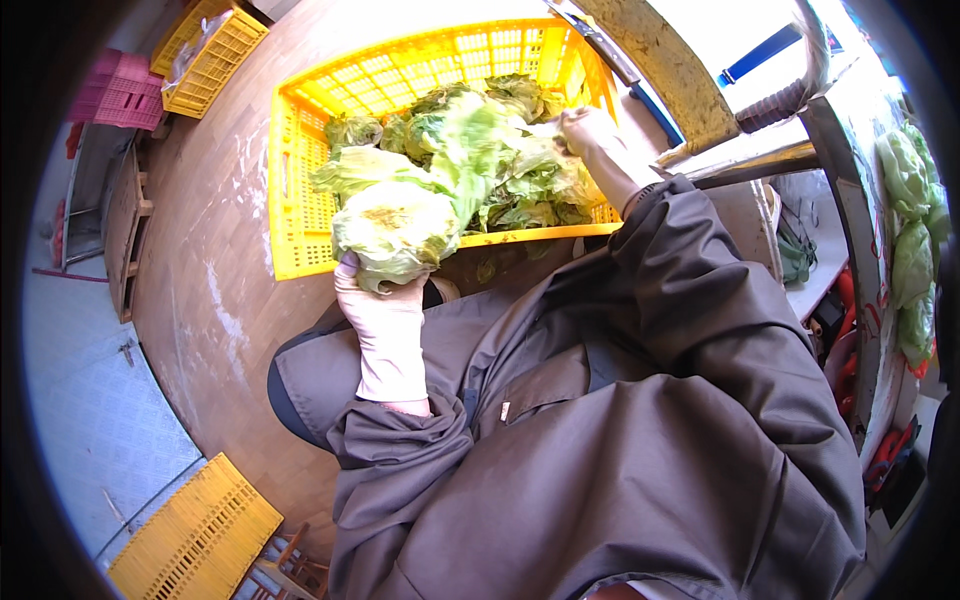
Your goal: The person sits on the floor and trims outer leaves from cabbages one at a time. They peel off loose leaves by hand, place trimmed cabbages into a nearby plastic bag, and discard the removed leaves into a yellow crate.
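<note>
My left hand (382, 315), in a pale glove, grips a head of lettuce (396, 229) from below, at the near left corner of a yellow plastic crate (304, 266). Browned patches mark the top of this head. Loose lettuce leaves (525, 169) and more heads fill the crate. A blurred green leaf (472, 146) stands up beside the held head. Over the right side of the crate is my right hand (581, 131), at the edge of the leaves; whether its fingers hold a leaf is unclear.
A knife (604, 49) lies beyond the crate's right corner, near a worn yellow board (660, 67). Bagged green vegetables (911, 247) hang at far right. Other yellow crates (214, 64) and a pink crate (127, 90) stand upper left; a yellow slatted crate (195, 532) lies lower left.
</note>
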Tool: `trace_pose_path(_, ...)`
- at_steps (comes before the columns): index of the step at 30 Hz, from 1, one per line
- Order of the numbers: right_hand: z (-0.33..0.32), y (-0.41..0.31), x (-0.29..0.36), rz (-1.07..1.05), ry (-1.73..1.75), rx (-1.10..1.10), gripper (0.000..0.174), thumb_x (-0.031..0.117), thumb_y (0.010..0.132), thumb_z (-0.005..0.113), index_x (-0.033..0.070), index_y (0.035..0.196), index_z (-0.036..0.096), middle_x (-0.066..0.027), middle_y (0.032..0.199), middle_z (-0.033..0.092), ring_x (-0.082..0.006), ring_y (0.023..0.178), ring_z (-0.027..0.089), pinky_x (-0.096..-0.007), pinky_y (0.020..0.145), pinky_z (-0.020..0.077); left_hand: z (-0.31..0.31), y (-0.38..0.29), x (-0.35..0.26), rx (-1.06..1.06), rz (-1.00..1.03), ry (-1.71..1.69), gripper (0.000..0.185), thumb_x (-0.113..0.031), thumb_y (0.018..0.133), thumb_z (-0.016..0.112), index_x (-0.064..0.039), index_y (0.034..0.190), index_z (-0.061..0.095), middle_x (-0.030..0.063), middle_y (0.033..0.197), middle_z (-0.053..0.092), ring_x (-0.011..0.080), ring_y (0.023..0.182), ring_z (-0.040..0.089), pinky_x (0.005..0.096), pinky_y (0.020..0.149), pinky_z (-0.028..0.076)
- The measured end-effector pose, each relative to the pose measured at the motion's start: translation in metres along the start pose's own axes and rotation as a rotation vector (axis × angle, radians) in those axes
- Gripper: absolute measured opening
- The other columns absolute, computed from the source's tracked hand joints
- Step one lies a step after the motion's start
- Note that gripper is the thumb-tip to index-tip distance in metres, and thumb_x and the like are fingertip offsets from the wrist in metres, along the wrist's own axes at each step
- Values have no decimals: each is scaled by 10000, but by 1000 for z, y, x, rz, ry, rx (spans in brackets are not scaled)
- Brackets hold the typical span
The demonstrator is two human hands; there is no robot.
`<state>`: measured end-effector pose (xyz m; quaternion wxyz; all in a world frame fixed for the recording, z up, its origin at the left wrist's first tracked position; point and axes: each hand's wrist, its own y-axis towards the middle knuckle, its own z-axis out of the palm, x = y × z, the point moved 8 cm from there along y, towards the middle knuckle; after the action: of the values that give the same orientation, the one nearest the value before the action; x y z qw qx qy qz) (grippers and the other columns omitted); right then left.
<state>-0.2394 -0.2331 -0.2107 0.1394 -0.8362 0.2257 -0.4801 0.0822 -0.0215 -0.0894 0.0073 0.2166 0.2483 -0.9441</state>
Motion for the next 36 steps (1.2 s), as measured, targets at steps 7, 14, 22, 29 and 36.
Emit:
trace_pose_path(7,-49,-97,87,-707,-474,137,344,332,1006,500,27,1063,646,-101,855,661,-170,755,615,-299,640,488,-4,4,-11,1,129,164,610,-291,798,683,-72,1336,500,115,1302,571,298,1207,549,508,1018,456)
trace_pose_path(14,17,-153,111,-480,-240,425,949,482,762,780,-20,1446,355,-253,1235,585,-323,1084,601,-408,933,484,-12,1,-3,-53,126,331,469,-162,811,629,-97,1268,546,77,1243,599,242,1171,571,461,1029,452)
trace_pose_path(22,59,-163,68,-71,44,731,602,54,898,598,-30,1440,351,-173,979,675,-222,731,694,-326,612,578,-32,9,2,-126,37,277,399,-198,807,644,-118,1189,564,74,1245,603,262,1171,574,487,995,479)
trace_pose_path(29,48,-154,62,-195,-236,888,486,-16,922,455,8,1407,426,-96,849,665,-143,620,663,-270,545,552,-24,12,2,-133,84,421,416,-129,807,619,-57,1214,572,85,1246,604,252,1156,585,434,1020,470)
trace_pose_path(36,1,-102,80,-200,148,694,234,-8,941,450,19,1116,603,-79,833,699,-81,550,589,-209,481,485,-18,15,2,-198,102,517,548,-93,785,598,-4,1319,511,110,1278,585,242,1173,575,403,1041,449)
